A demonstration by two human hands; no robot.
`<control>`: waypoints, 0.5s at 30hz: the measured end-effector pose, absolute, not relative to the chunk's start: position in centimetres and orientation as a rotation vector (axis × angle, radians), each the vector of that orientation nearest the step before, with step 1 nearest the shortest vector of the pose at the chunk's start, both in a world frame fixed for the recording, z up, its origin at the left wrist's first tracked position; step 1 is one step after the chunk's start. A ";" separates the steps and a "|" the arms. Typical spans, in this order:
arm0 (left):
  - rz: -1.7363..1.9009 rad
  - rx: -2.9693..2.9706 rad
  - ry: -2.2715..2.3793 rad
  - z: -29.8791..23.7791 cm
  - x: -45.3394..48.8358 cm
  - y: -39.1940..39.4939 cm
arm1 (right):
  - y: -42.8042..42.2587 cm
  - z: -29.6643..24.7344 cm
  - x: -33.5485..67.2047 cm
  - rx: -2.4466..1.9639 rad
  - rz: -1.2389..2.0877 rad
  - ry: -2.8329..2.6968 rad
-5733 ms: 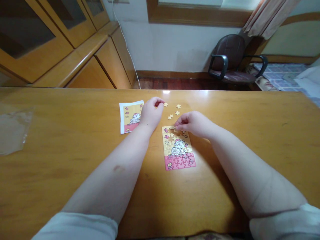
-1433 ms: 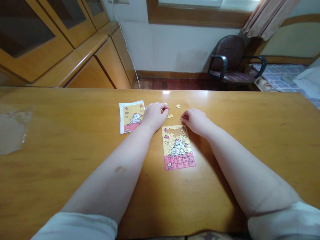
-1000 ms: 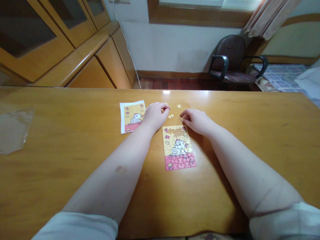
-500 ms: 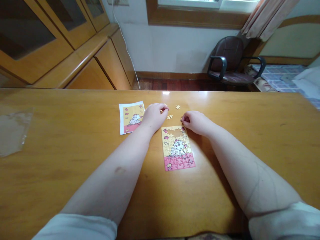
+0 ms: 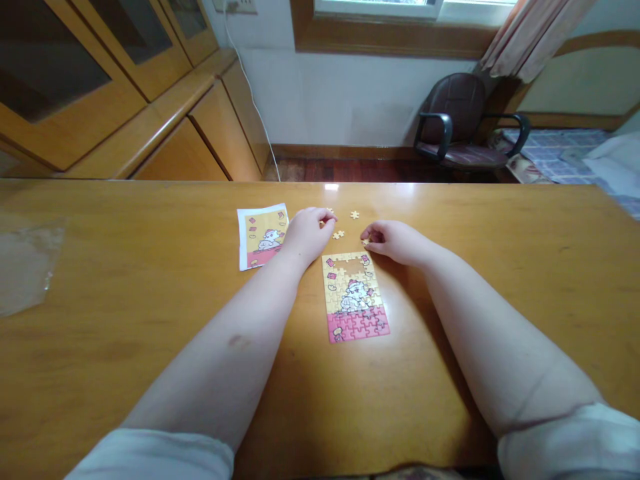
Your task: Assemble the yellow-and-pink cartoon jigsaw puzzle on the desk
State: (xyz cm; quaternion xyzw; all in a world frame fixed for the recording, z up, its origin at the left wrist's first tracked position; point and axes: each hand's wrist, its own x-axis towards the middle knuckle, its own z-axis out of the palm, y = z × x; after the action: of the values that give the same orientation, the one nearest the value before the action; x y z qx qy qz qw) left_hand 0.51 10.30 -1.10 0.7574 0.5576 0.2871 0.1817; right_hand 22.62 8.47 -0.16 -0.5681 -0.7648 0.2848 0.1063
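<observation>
A jigsaw puzzle [image 5: 356, 325] with a white cartoon animal on yellow and pink lies flat on the table, with a gap near its top. My right hand [image 5: 395, 241] is just above its upper right corner, thumb and fingers apart around a loose yellow puzzle piece [image 5: 366, 242]. Left of it, my left hand [image 5: 311, 230] rests on the table, fingers curled in beside some partly hidden pieces; what they hold, if anything, is hidden. Between the hands lie joined yellow pieces [image 5: 339, 235], with a single piece [image 5: 355, 215] farther back.
A printed reference picture [image 5: 257, 233] lies left of my left hand, partly covered by it. At the table's far left is a clear plastic bag [image 5: 30, 267]. Beyond the table [image 5: 150, 293] stand an office chair [image 5: 457, 120] and wooden cabinets [image 5: 170, 153].
The fingers of my right hand have spread apart from a pinch, leaving the puzzle piece more visible. My left hand has stayed in place.
</observation>
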 end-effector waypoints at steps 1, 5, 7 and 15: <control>0.819 2.138 1.571 -1.1 0.5 10.3 | 8.5 -0.2 22.6 -1.688 0.831 -2.259; 0.837 2.121 1.569 -1.0 0.5 10.2 | 8.4 0.0 22.6 -1.702 0.815 -2.267; 0.845 2.117 1.566 -1.0 0.6 10.2 | 8.3 0.2 22.6 -1.682 0.836 -2.253; 0.882 2.105 1.548 -1.5 0.5 10.5 | 8.4 0.1 22.6 -1.648 0.899 -2.133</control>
State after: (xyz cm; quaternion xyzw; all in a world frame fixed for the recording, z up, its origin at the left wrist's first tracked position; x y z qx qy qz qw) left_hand 0.46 10.47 -1.49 0.7492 0.5510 0.3141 0.1909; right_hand 22.59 8.38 0.06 -0.5734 -0.7423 0.3127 0.1495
